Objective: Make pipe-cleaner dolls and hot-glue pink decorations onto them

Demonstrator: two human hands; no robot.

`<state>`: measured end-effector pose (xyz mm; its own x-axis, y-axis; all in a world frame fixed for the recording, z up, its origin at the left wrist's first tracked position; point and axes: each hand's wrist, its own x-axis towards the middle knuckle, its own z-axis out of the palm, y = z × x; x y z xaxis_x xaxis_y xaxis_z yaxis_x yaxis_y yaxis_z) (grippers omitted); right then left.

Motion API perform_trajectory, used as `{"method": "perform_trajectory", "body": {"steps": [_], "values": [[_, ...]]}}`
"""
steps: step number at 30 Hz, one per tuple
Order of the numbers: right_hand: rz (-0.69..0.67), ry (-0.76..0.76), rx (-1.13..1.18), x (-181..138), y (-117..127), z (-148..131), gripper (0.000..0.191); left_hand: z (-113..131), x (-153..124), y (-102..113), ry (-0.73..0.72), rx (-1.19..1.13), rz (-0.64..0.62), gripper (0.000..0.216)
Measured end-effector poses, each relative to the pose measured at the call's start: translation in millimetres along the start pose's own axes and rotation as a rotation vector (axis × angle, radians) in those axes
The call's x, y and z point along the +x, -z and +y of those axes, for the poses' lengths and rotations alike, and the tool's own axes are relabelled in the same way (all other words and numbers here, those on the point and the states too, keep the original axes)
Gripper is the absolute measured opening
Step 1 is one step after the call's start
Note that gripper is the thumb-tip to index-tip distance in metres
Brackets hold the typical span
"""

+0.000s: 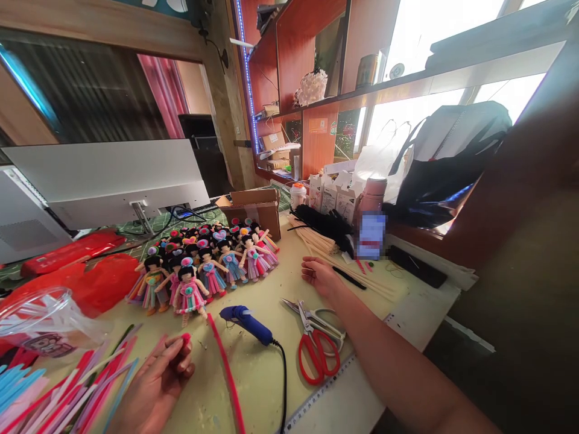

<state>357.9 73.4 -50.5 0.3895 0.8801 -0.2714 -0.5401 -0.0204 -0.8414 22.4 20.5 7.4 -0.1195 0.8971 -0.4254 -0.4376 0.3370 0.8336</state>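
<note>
Low on the left, my left hand [158, 377] pinches a small curled piece of red-pink pipe cleaner [186, 339] between thumb and fingers. A long red-pink pipe cleaner [225, 364] lies on the table just right of it. Farther forward, my right hand [319, 276] hovers over or rests on the table, fingers loosely bent and apart, with nothing visible in them. It is beside a black strip [349, 278] and the beige pipe cleaners [319, 237]. Between the hands lie a blue corded glue gun [248, 323], red-handled scissors [318, 357] and pale-handled scissors [332, 325].
Several pipe-cleaner dolls [192, 292] stand before a cardboard box [253, 211] and a monitor [108, 178]. Coloured pipe cleaners [76, 392] and a clear plastic cup [40, 319] are at left. A pink bottle [373, 196], a blurred screen and a dark phone [417, 265] are at right.
</note>
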Motion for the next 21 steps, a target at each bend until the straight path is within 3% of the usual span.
{"method": "perform_trajectory", "body": {"steps": [21], "values": [[-0.005,-0.006,-0.020,-5.2,-1.9,-3.8,0.016,-2.1,2.7,5.1,-0.013,-0.019,-0.024,0.009]]}}
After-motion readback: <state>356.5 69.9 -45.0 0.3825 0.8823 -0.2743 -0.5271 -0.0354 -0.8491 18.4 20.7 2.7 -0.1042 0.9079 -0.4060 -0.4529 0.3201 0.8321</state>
